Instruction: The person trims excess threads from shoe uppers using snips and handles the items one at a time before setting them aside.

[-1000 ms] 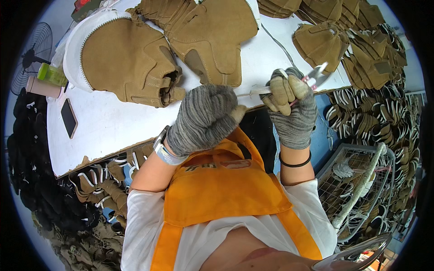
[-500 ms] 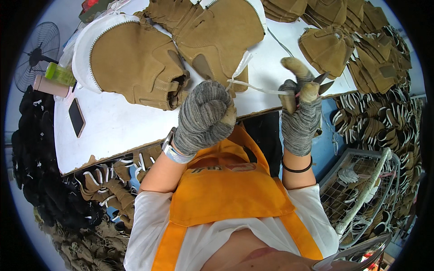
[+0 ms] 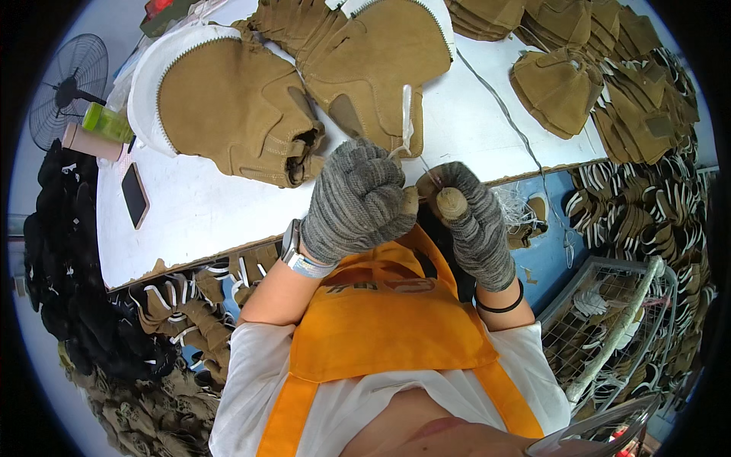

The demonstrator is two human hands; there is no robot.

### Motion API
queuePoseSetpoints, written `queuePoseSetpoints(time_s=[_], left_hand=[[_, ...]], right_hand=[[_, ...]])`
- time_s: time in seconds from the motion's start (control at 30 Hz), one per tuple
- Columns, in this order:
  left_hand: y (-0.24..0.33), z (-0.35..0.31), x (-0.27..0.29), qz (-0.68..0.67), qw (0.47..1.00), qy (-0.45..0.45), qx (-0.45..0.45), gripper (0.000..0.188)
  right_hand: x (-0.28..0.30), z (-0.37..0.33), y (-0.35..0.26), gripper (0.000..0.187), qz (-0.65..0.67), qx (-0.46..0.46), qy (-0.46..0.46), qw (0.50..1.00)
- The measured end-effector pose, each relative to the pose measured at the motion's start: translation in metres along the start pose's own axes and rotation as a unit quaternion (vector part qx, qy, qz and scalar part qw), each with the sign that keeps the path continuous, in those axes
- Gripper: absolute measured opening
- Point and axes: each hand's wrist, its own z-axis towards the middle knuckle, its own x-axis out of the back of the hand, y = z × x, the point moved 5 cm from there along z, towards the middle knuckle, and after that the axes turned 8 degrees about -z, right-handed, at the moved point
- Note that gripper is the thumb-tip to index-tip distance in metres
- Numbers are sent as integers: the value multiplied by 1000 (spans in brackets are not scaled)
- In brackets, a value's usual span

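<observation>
Head view, left hand: gloved in grey knit, the left hand [image 3: 362,198] is curled into a fist above the desk's near edge, its fingers closed around a white strip [image 3: 406,120].
White strip: stands up out of the top of that fist, in front of the lower part of a brown boot upper [image 3: 377,68].
Right hand: also gloved, the right hand [image 3: 474,225] is just beside the left, with its fingers bent and a tan thumb tip showing; whether they grip anything, I cannot tell.
Wrists: a watch [image 3: 290,242] on the left, a black band [image 3: 502,298] on the right.
Desk: the white desk [image 3: 183,228] carries a second boot upper [image 3: 228,107] at left, with a zigzag-cut edge beside white material.
Desk, left side: a dark phone [image 3: 135,196] lies flat, with a green container [image 3: 106,123] and a pink cup [image 3: 93,142] beyond it.
Desk, right side: a grey cord [image 3: 500,104] runs over the edge near a bundle of brown pieces [image 3: 554,90].
Body: an orange apron [image 3: 388,335] over a white shirt [image 3: 255,373].
Lower right: a wire basket [image 3: 590,266] holds brown and white pieces.
Far left: a black fan [image 3: 68,91].
</observation>
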Motion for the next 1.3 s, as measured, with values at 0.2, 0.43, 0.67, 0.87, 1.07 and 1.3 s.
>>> queuePoseSetpoints(time_s=[0.2, 0.43, 0.67, 0.87, 1.07, 1.3], left_hand=[[7, 15, -7, -72, 996, -20, -44, 15], [6, 19, -16, -178, 984, -2, -21, 13], [-13, 1, -36, -462, 845, 20, 267, 14], [-20, -1, -63, -655, 676, 21, 337, 27], [-20, -11, -78, -599, 692, 39, 401, 30], [-34, 10, -81, -739, 588, 133, 301, 27]], right_hand=[[-6, -4, 20, 45, 73, -104, -49, 991], [3, -6, 14, 43, 58, -28, 18, 998], [15, -9, 11, 40, 24, -25, 72, 997], [25, -13, 10, 38, 48, -79, 79, 993], [32, -15, 25, 41, 150, -116, 82, 978], [37, -19, 63, 53, 267, -148, 77, 949]])
